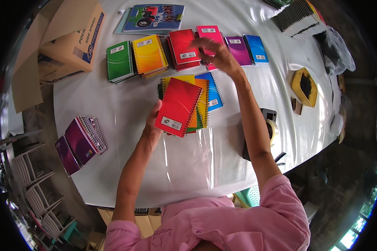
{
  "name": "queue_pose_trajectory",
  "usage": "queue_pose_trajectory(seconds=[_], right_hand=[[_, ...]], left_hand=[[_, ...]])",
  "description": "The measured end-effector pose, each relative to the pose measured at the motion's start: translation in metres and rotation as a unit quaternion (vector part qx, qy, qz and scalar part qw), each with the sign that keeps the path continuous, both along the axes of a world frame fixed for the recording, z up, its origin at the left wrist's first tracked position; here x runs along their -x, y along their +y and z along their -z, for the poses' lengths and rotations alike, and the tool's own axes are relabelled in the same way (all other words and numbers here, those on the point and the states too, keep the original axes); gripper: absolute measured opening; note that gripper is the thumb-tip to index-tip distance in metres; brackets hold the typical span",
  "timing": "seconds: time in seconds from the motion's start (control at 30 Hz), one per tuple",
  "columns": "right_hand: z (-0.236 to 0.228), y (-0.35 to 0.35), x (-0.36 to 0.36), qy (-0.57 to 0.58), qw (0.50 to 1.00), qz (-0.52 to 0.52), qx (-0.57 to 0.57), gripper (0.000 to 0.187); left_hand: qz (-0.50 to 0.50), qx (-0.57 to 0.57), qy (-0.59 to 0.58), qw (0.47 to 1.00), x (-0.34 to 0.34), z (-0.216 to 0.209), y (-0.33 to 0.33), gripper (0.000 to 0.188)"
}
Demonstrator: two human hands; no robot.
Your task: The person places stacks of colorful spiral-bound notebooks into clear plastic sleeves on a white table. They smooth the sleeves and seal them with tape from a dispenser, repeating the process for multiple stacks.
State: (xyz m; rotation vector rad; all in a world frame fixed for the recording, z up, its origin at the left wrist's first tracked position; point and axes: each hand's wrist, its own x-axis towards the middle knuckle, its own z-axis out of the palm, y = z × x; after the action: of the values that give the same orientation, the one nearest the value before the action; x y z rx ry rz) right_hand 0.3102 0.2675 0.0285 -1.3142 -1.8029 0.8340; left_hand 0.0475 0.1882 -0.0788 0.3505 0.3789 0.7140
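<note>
In my left hand [152,125] is a red spiral notebook [178,106], its thumb along the cover's left edge and its other fingers hidden underneath. Below that notebook lies a fanned pile with a yellow notebook [181,78], an orange notebook [204,98] and a blue notebook [213,93]; green edges also show. My right hand [220,56] is over the far row, fingers bent and apart, with nothing visible in them. It partly covers a stack of red notebooks [182,44] and a stack of pink notebooks [209,32].
Green [120,60], yellow [148,54], purple [238,50] and blue notebooks [255,48] complete the far row. Purple notebooks [81,142] lie left. A carton [69,46] stands far left. A tape dispenser [269,119] and yellow container [299,85] are at right.
</note>
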Motion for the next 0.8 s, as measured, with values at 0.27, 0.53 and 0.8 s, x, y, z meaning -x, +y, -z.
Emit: queue_pose_trajectory(seconds=[0.27, 0.53, 0.8], right_hand=[[0.082, 0.04, -0.085, -0.276, 0.889, 0.355, 0.084, 0.056], [0.078, 0.011, -0.241, -0.28, 0.779, 0.517, 0.219, 0.07], [-0.014, -0.05, -0.181, -0.023, 0.907, 0.403, 0.122, 0.027]], left_hand=[[-0.01, 0.077, 0.041, 0.996, -0.007, 0.025, -0.009, 0.075], [-0.024, 0.016, 0.065, 0.997, -0.013, 0.009, 0.006, 0.072], [-0.077, 0.023, 0.066, 0.995, -0.027, 0.003, -0.005, 0.065]])
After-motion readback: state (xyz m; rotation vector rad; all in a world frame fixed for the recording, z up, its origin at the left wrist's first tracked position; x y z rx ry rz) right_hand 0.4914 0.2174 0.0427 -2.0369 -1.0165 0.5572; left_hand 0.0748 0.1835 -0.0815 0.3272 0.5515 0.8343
